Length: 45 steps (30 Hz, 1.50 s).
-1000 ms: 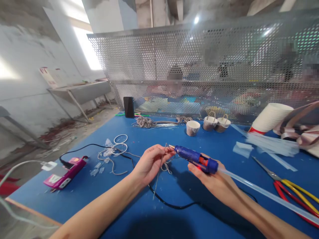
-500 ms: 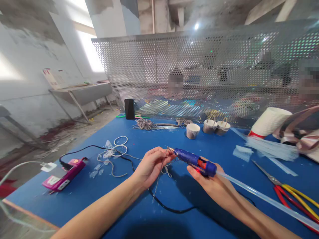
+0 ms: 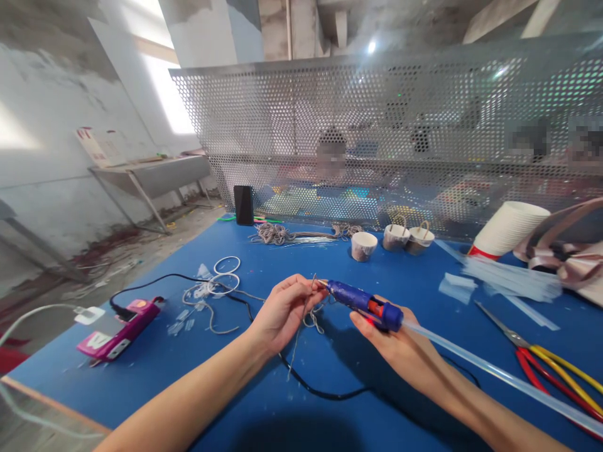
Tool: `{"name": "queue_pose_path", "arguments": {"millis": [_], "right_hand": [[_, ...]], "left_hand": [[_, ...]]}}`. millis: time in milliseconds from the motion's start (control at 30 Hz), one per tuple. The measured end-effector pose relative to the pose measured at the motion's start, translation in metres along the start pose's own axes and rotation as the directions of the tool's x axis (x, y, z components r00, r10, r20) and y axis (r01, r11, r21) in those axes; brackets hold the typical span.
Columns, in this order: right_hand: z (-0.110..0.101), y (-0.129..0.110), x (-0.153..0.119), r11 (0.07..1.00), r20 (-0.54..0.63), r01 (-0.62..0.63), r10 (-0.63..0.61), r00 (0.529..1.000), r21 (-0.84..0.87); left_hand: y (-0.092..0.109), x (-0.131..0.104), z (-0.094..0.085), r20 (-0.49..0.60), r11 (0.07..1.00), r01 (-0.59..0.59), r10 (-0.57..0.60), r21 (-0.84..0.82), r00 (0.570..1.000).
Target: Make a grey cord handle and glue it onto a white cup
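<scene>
Since the earlier frame, the right hand [image 3: 398, 333] and the glue gun [image 3: 351, 294] have shifted slightly toward the left hand [image 3: 285, 307], which has stayed nearly in place. Left hand: closed, pinching the cord [image 3: 296, 344] between thumb and fingers; one end hangs below the palm. Right hand: wrapped around the gun, nozzle at the left fingertips. Contact between nozzle and cord, and trigger position, cannot be told.

Handling, as judged: gun light and rigid, likely hot at the nozzle; hold by the grip only. Glue stick [image 3: 480, 363], projecting from the gun's rear past the right wrist: smooth, flexible. Cord: light, limp; pinch close to the working end.

Containers: one cup [image 3: 363, 250] stands ahead of both hands, white interior showing; two handled cups [image 3: 394, 240] stand beyond it, contents indistinct. Ahead and right of the right hand, a stack [image 3: 511, 229] of nested cups leans.
</scene>
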State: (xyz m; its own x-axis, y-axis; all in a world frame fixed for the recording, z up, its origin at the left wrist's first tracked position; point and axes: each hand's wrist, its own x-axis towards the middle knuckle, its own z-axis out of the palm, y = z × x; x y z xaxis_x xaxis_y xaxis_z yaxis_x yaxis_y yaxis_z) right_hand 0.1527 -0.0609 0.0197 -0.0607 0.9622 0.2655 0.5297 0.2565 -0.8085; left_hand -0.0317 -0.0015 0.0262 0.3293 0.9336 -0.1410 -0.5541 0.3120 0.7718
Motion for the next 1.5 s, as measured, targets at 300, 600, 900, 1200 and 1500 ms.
{"name": "queue_pose_path", "arguments": {"millis": [300, 600, 900, 1200, 1500], "right_hand": [[0.0001, -0.0032, 0.0009, 1.0, -0.001, 0.014, -0.014, 1.0, 0.011], [0.0001, -0.0028, 0.0008, 1.0, -0.011, 0.012, -0.012, 1.0, -0.009], [-0.0003, -0.0032, 0.0002, 1.0, 0.001, -0.022, 0.022, 1.0, 0.016], [0.0011, -0.0024, 0.0003, 0.998, 0.001, -0.036, 0.036, 0.999, 0.047], [-0.0004, -0.0033, 0.0001, 0.999, -0.007, -0.027, 0.027, 1.0, 0.036]], "left_hand": [[-0.0005, 0.0001, 0.0018, 0.004, 1.0, -0.002, 0.002, -0.001, 1.0], [-0.0002, -0.0005, 0.0006, -0.004, 1.0, 0.001, -0.001, 0.013, 1.0], [0.0001, -0.0002, 0.002, -0.013, 1.0, 0.001, -0.001, 0.012, 1.0], [0.0002, -0.0005, 0.0035, -0.021, 1.0, 0.013, -0.012, 0.024, 1.0], [0.0004, -0.0009, 0.0028, -0.012, 1.0, 0.009, -0.008, 0.017, 1.0]]}}
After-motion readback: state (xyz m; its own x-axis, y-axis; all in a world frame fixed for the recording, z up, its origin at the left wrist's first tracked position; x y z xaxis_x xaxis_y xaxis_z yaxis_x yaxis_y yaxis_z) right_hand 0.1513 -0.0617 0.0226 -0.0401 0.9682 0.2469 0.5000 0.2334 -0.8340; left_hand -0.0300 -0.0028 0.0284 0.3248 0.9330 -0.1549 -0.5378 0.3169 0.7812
